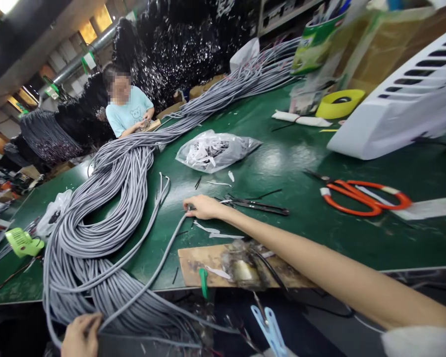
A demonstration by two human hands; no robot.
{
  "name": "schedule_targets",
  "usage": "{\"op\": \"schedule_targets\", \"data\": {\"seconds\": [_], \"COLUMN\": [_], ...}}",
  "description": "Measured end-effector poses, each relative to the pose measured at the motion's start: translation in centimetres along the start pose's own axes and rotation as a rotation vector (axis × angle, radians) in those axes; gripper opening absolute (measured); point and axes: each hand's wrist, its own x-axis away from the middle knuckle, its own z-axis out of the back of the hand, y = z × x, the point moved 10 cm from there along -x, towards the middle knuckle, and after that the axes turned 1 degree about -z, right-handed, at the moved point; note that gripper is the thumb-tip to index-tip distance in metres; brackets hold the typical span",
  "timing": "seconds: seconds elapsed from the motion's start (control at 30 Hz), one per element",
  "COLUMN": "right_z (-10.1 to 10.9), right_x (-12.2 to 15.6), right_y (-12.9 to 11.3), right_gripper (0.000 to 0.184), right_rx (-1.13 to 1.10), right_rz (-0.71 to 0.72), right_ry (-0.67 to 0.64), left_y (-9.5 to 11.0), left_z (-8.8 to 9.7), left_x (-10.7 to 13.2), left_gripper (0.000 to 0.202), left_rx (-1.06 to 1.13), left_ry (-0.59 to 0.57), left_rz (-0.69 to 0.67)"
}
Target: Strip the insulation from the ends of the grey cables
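Observation:
My right hand (pixel 203 206) is closed in a pinch on the end of a grey cable (pixel 166 253) above the green table. That cable slants down to my left hand (pixel 82 334), whose fingers are curled round it at the lower left, by the table's front edge. A thick bundle of grey cables (pixel 106 208) loops across the table's left side, partly hanging over the edge. Close by the right wrist lie dark-handled pliers (pixel 262 205) and white strips (pixel 226 236). Under the right forearm is a stained wooden board (pixel 195 263) with a clear-wrapped lump on it.
Orange-handled scissors (pixel 369 197) lie at the right, near a white slotted casing (pixel 371 116) and a yellow tape roll (pixel 325 106). A plastic bag of white pieces (pixel 215 151) rests mid-table. Another person (pixel 128 109) sits across. A light blue clip (pixel 269 327) is below.

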Motion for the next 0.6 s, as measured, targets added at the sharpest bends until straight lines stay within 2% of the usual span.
{"op": "schedule_targets", "data": {"seconds": [0.03,0.07,0.13,0.17,0.23,0.27,0.37,0.4,0.47,0.6], "right_z": [-0.1,-0.1,0.2,0.6,1.7,2.3,4.5,5.2,6.0,6.2], "right_x": [0.1,0.3,0.7,1.0,1.6,2.0,3.5,4.0,4.9,6.0], "right_y": [0.0,0.0,-0.5,-0.9,-2.1,-2.7,-3.6,-3.6,-3.1,-2.0], "right_gripper": [0.011,0.010,0.012,0.013,0.014,0.014,0.012,0.013,0.016,0.022], "right_rx": [0.007,0.015,0.022,0.021,0.004,-0.011,-0.064,-0.081,-0.113,-0.178], "right_rz": [0.008,0.013,0.025,0.038,0.077,0.098,0.130,0.128,0.118,0.093], "right_ry": [-0.002,0.004,0.037,0.061,0.112,0.137,0.221,0.253,0.315,0.419], "left_y": [-0.2,1.0,6.6,10.2,18.5,21.9,29.6,31.3,33.3,33.6], "left_z": [0.9,1.3,0.3,-0.8,-4.0,-5.0,-6.7,-7.1,-7.2,-7.0], "left_x": [-0.1,-0.2,-1.0,-1.7,-3.1,-3.7,-5.5,-5.9,-6.5,-7.8], "left_gripper": [0.024,0.026,0.029,0.029,0.035,0.036,0.033,0.032,0.028,0.021], "left_rx": [-0.099,-0.130,0.062,0.203,0.447,0.485,0.559,0.585,0.607,0.578], "left_ry": [0.131,0.233,0.312,0.290,0.107,0.064,-0.033,-0.090,-0.155,-0.215], "left_rz": [0.101,0.142,0.020,-0.064,-0.280,-0.341,-0.496,-0.553,-0.637,-0.679]}}
